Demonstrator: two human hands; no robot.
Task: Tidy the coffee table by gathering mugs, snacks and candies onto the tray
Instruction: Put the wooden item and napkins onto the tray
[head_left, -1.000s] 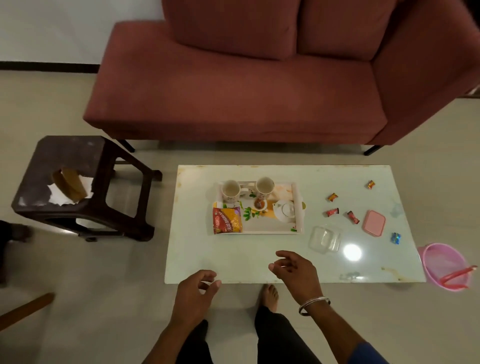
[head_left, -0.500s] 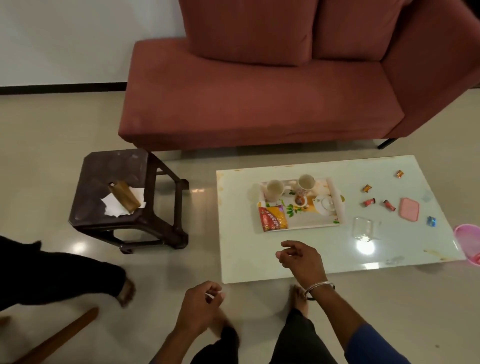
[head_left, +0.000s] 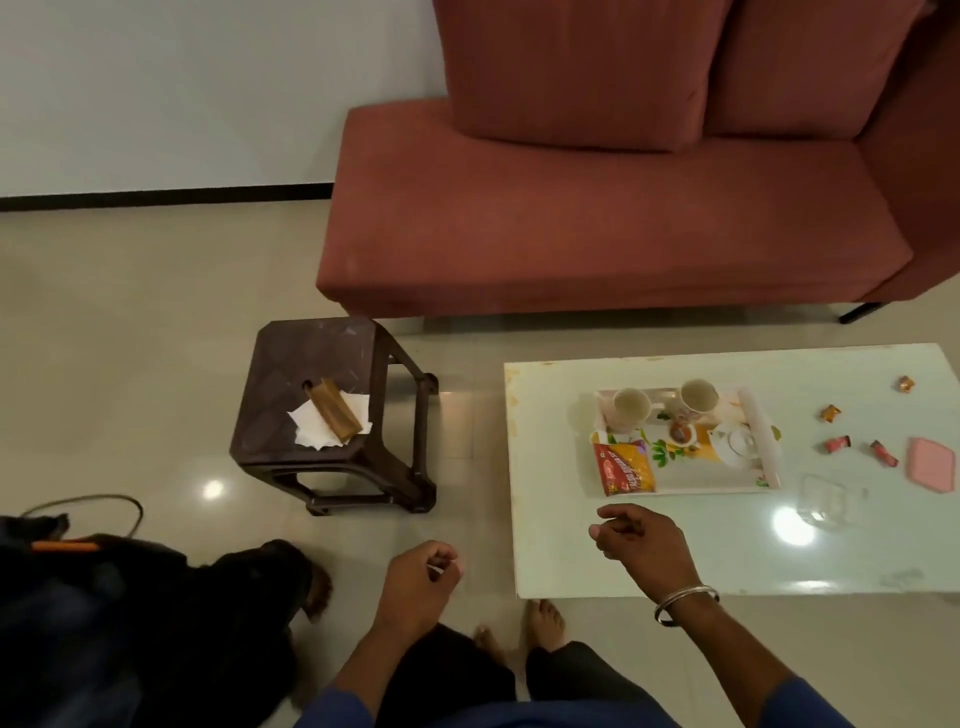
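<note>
Tray (head_left: 761, 441): on the coffee table (head_left: 727, 545), at 2 o'clock from the right hand; floral print, white rails.
Left hand (head_left: 415, 587): over the floor at 9 o'clock from the table's near corner; fingers curled, pinching a small white thing I cannot identify.
Right hand (head_left: 641, 540): over the table's near left part, fingers loosely curled, grasping nothing; metal bangle (head_left: 685, 603) on the wrist.
Snack packet (head_left: 623, 467): red and yellow, lying over the tray's near left corner; its print is too blurred to read.
Mugs: left mug (head_left: 631, 408) and right mug (head_left: 698, 397) upright at the tray's far side.
Candies: five loose on the table at 3 o'clock from the tray, e.g. orange candy (head_left: 830, 413), red candy (head_left: 836, 444).
Pink lid (head_left: 932, 464): flat near the table's right edge.
Clear container (head_left: 828, 501): at 5 o'clock from the tray.
Stool (head_left: 311, 395): dark, at 9 o'clock from the table, bearing white tissues (head_left: 311, 431) and a brown box (head_left: 335, 418).
Sofa (head_left: 597, 218): red, at 12 o'clock.
</note>
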